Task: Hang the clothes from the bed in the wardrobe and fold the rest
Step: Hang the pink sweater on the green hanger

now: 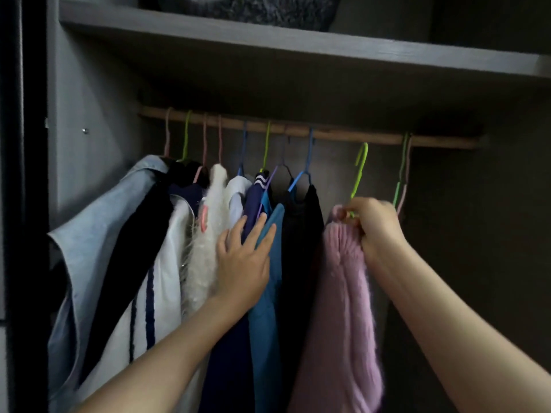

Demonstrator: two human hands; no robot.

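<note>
Pink sweater [343, 293], green hanger [360, 171] in right grip [378, 231] — left grip [243, 263] released, pressing blue garment [268, 293].

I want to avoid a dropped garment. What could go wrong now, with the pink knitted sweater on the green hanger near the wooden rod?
The hook of the green hanger seems not yet over the wooden rod; if the right hand lets go early, the pink knitted sweater may drop. The left hand only presses the hanging blue garment aside with straight fingers, so the gap could close.

Wooden rail [328, 135] — matt; pink sweater [343, 278] ribbed knit; white garment [205, 234] fluffy.
</note>
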